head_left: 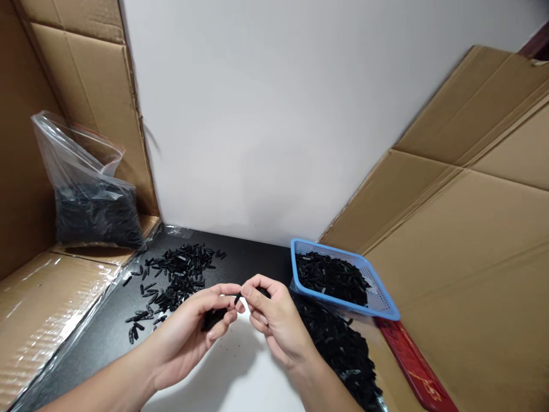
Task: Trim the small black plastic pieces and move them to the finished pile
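1. Head view puts you between flattened cardboard sheets (472, 229) leaning up on both sides, with a pale wall behind. If you knock one, it could slide down onto your parts.
2. Your worktop (107, 337) is dark, and the parts are black too. A dropped piece would be hard to find on it. A white sheet (240, 377) lies under your wrists and would show a fallen piece better.
3. A clear plastic bag (90, 200) full of black pieces stands at the far left on cardboard, well apart from your hands. Its mouth is open, so a bump could tip it and spill the pieces.
4. A blue basket (386, 312) of black pieces sits tilted at your right, resting on a larger black heap (343, 355). It looks unsteady, and a nudge from your right forearm might slide it off and mix the two lots.
5. Loose black pieces (180, 274) lie scattered beyond your left hand, near enough to be swept by a careless wrist.
6. Your left hand (193, 332) is curled around a small bunch of black pieces, with thumb and forefinger pinched narrow.
7. Your right hand (274, 320) is pinched narrow as well, and meets the left at one small black piece (237, 297) held between both, above the white sheet. The grip is light, so a slip could flick the piece away.
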Tool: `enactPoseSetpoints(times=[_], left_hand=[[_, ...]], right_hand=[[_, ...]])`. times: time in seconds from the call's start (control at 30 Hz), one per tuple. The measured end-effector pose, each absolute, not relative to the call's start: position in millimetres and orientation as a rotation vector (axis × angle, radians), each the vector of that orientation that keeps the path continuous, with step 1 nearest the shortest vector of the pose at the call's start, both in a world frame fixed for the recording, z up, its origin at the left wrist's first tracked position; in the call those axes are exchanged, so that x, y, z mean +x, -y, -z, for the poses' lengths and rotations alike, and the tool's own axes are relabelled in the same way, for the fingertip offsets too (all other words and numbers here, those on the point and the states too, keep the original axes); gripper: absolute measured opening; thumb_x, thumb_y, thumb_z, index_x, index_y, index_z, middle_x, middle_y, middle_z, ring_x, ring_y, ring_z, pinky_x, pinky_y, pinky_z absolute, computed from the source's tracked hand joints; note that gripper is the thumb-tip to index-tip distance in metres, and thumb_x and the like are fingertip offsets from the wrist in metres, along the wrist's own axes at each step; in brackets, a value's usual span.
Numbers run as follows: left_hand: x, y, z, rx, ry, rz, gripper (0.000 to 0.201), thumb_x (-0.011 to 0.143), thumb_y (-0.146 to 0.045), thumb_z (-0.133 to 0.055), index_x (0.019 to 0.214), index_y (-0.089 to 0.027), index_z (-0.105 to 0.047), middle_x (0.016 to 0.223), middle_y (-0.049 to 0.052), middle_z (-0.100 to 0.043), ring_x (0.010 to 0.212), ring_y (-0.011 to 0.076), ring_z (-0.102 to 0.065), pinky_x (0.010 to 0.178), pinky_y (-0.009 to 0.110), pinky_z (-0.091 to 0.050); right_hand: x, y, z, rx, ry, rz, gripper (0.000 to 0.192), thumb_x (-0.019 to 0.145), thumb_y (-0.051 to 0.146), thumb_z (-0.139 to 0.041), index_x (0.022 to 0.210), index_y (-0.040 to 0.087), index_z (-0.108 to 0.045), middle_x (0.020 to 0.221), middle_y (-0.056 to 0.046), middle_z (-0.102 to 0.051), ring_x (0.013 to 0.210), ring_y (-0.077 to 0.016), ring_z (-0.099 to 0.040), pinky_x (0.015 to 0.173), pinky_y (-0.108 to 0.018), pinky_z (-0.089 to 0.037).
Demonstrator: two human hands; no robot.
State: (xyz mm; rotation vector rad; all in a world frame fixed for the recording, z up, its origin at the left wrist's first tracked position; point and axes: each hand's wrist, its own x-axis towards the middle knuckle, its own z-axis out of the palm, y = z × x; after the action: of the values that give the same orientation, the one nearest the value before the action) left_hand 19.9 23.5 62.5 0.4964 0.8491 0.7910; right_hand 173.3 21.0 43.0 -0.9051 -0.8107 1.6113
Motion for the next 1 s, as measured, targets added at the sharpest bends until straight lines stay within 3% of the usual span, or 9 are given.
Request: enactPoseSetpoints(times=[0.1,0.2,0.3,0.5,0.57,0.67,0.77,0.9,1.0], left_hand=[[19.8,-26.0,-58.5,0.492,-0.789,-0.776,0.021,0.075,-0.001,-0.066,0.093,-0.011,-0.070,0.087,0.008,-0.065,0.076,0.0099,-0.060,0.067,0.013,-0.050],[19.9,-27.2,-54.6,0.514,-0.740,-0.778,0.006,0.082,-0.012,-0.066,0.087,-0.010,-0.069,0.079,0.005,-0.063,0.054,0.0025,-0.050,0.045,0.007,-0.040],[19.4,-27.0,-53.3,0.523,-0.762,-0.784,0.014,0.088,-0.025,-0.062,0.083,-0.012,-0.066,0.065,-0.001,-0.058,0.038,-0.0016,-0.031,0.033,0.007,-0.024],[19.1,-27.4,-53.4,0.514,-0.752,-0.731,0.029,0.089,-0.041,-0.057,0.074,-0.016,-0.061,0.041,-0.012,-0.030,0.033,0.0009,-0.011,0.031,0.013,-0.010],[19.9,-30.6,-51.4,0.497,-0.780,-0.738,0.032,0.089,-0.041,-0.056,0.071,-0.016,-0.059,0.042,-0.011,-0.030,0.034,0.0017,-0.015,0.032,0.013,-0.013],[21.6,-35.6,-46.5,0.471,-0.848,-0.746,0.026,0.091,-0.033,-0.055,0.072,-0.015,-0.060,0.052,-0.005,-0.045,0.038,0.0031,-0.033,0.034,0.013,-0.022],[20.4,-35.8,-38.4,0.523,-0.935,-0.708,0.006,0.085,-0.020,-0.064,0.084,-0.014,-0.065,0.071,0.002,-0.061,0.054,0.0074,-0.054,0.041,0.014,-0.040],[11.9,-28.6,-21.7,0.595,-0.965,-0.672,0.013,0.077,-0.011,-0.071,0.090,-0.013,-0.068,0.083,0.008,-0.068,0.076,0.0145,-0.066,0.068,0.019,-0.055],[6.9,-21.9,-12.1,0.597,-1.017,-0.702,0.020,0.070,-0.012,-0.078,0.089,-0.015,-0.070,0.078,0.005,-0.068,0.068,0.0136,-0.066,0.056,0.016,-0.052]], right_hand=[[174.7,-21.9,-43.3,-0.872,0.752,-1.651,0.028,0.067,0.034,-0.081,0.070,0.014,-0.062,0.054,0.003,-0.053,0.039,-0.0006,-0.023,0.034,-0.015,-0.011],[176.2,-23.3,-43.0,-0.817,0.712,-1.697,0.026,0.066,0.032,-0.082,0.076,0.013,-0.067,0.053,0.005,-0.051,0.039,-0.0005,-0.021,0.034,-0.013,-0.012],[177.5,-23.9,-42.8,-0.778,0.694,-1.732,0.024,0.066,0.030,-0.081,0.077,0.013,-0.068,0.054,0.005,-0.050,0.039,-0.0002,-0.019,0.033,-0.012,-0.012],[175.0,-22.0,-44.9,-0.745,0.690,-1.754,0.021,0.069,0.029,-0.078,0.076,0.014,-0.064,0.055,0.005,-0.051,0.040,-0.0011,-0.019,0.033,-0.012,-0.012],[175.5,-25.0,-44.6,-0.739,0.680,-1.733,0.023,0.073,0.033,-0.074,0.070,0.016,-0.058,0.058,0.004,-0.051,0.041,-0.0018,-0.020,0.034,-0.012,-0.013],[189.8,-40.4,-39.8,-0.824,0.782,-1.547,0.033,0.077,0.043,-0.065,0.064,0.019,-0.047,0.059,0.004,-0.049,0.042,-0.0041,-0.022,0.035,-0.014,-0.014],[229.2,-66.5,-31.1,-1.225,1.057,-0.875,0.039,0.084,0.054,-0.047,0.062,0.023,-0.039,0.055,0.006,-0.043,0.041,-0.0078,-0.025,0.036,-0.019,-0.022],[298.7,-93.4,-21.8,-1.378,1.092,-0.508,0.034,0.075,0.044,-0.062,0.056,0.022,-0.045,0.054,0.005,-0.046,0.053,-0.0132,-0.042,0.055,-0.025,-0.037],[333.2,-97.5,-18.7,-1.461,1.171,-0.397,0.028,0.071,0.035,-0.065,0.052,0.022,-0.050,0.053,0.002,-0.054,0.058,-0.0172,-0.050,0.065,-0.029,-0.040]])
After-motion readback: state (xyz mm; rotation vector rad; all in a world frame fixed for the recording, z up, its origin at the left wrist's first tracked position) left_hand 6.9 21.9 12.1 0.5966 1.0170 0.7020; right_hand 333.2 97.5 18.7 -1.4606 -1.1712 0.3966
